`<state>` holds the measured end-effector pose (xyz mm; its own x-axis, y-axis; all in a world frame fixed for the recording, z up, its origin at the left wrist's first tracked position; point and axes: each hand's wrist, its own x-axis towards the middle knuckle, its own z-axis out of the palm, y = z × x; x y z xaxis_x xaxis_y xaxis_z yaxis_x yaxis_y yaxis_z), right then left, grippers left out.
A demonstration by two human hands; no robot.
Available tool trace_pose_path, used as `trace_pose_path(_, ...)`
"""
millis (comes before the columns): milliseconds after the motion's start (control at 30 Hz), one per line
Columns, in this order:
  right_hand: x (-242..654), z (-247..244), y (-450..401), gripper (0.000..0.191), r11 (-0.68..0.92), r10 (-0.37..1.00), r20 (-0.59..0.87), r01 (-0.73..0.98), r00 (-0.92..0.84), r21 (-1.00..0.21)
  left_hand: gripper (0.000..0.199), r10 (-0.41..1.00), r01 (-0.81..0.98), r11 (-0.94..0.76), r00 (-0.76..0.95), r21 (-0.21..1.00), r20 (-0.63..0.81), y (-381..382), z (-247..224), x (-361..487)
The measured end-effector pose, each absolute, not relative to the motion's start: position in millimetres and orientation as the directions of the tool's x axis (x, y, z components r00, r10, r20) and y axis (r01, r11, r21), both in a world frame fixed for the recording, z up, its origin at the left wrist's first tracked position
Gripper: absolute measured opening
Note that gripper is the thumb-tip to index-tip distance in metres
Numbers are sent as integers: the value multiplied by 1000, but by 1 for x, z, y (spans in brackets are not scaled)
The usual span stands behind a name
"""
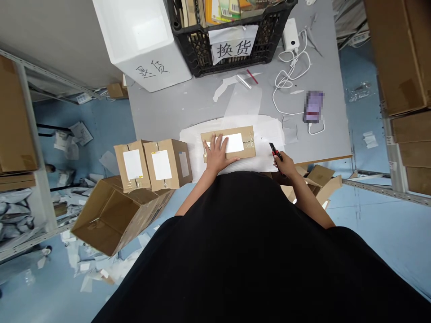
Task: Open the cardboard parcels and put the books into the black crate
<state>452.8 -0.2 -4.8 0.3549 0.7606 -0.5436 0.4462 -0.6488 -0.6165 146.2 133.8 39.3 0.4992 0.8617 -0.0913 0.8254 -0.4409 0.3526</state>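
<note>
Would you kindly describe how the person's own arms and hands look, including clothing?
The left hand and right hand are bare, without gloves. The forearms are uncovered too, with no wristwear visible, and emerge from loose black clothing. Exact sleeve length is unclear.

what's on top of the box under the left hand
On the box, the left hand lies partly over a white label; clear tape also shows. What the hand covers is hidden.

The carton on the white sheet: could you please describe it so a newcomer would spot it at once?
From the grey table, find the white sheet along its near edge. The brown carton lies on it, white label up, the person's left grip spread over it. Unlike the two cartons to its left, it alone lies beneath a grip.
</note>
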Motion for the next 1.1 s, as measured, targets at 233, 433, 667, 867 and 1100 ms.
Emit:
trace_pose_path(233,441,-68,27,24,-573,784,-504,733,362,-366,73,870,821,-432,488,375,-67,136,50,113)
trace_pose_path(433,428,-67,39,21,-511,856,-320,754,406,-412,66,806,797,-495,570,346,-160,143,68,96)
trace_pose_path(667,392,9,62,36,-83,985,85,845,150,-529,60,813,815,-486,554,315,-178,144,71,87)
trace_pose_path(867,376,47,75,62,216,965,-37,866,-260,-451,58,801,807,-500,569,314,-187,146,69,88)
trace_pose_path(1100,379,48,77,63,220,957,-73,870,-279,-441,57,814,828,-482,544,288,-204,153,65,93)
